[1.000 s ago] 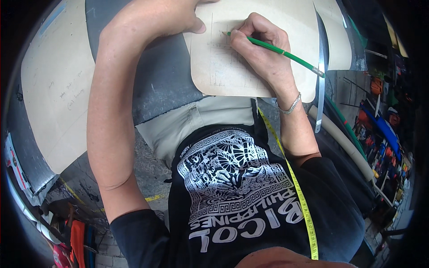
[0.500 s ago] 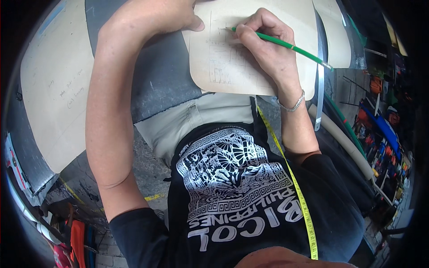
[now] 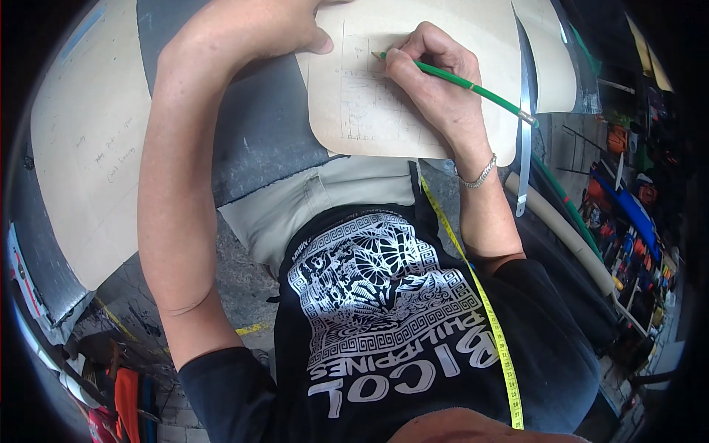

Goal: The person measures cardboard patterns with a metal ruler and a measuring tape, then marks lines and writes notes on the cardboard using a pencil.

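Observation:
A green pencil (image 3: 480,91) is pinched in my right hand (image 3: 442,87), its tip at the faint drawn lines on a cream paper sheet (image 3: 329,111). The sheet has rounded corners and lies near the edge of a dark worktop (image 3: 262,140). My left hand (image 3: 299,29) rests at the sheet's upper left, thumb stretched out on the paper; the upper edge of the picture cuts off most of its fingers. Pencil lines form boxes and small marks on the sheet, partly hidden by my right hand.
Another large cream sheet (image 3: 81,155) with handwriting covers the left of the worktop. A metal ruler (image 3: 525,148) lies along the sheet's right side, beyond it more paper (image 3: 550,66). A yellow tape measure (image 3: 496,325) hangs down my front. Tools (image 3: 628,244) crowd the right side.
The pencil tip has moved slightly down and left on the sheet, and small marks now show beside it. My left hand stays at the upper left. The whole view has shifted a little.

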The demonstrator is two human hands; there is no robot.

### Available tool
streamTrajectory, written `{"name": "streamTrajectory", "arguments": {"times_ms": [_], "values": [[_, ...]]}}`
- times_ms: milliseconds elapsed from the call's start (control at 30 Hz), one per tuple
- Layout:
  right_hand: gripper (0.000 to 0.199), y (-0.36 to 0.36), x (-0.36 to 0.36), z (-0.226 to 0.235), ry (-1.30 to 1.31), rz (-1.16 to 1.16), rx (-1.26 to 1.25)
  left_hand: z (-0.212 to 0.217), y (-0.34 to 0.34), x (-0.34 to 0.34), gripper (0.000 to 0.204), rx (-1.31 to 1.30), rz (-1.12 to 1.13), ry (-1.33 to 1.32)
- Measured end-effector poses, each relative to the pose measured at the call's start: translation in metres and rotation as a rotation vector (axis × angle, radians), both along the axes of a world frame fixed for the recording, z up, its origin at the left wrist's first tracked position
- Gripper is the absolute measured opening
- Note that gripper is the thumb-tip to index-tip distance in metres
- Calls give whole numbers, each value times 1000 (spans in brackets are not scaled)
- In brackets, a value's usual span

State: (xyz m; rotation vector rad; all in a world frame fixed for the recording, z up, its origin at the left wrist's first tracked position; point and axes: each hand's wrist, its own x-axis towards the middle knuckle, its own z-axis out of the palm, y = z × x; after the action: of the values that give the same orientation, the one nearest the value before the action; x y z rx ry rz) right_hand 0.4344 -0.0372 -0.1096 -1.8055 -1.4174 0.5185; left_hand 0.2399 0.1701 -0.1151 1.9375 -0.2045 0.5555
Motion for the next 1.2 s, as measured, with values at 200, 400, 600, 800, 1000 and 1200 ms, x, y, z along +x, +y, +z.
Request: {"name": "streamTrajectory", "arguments": {"times_ms": [200, 400, 600, 800, 1000, 1200], "values": [[17, -6, 7, -2, -19, -46, 26, 86, -50, 51, 68, 396, 431, 1066], [16, 0, -1, -2, -10, 9, 43, 21, -11, 4, 68, 15, 9, 41], [16, -1, 2, -2, -17, 33, 55, 26, -11, -4, 69, 94, 62, 93], [16, -2, 3, -3, -44, 24, 50, -28, 5, 9, 68, 91, 85, -74], [16, -8, 12, -5, -29, -22, 26, 80, -49, 50, 68, 423, 429, 1046], [16, -1, 7, -3, -9, 35, 39, 15, -8, -2, 68, 139, 97, 92]]}}
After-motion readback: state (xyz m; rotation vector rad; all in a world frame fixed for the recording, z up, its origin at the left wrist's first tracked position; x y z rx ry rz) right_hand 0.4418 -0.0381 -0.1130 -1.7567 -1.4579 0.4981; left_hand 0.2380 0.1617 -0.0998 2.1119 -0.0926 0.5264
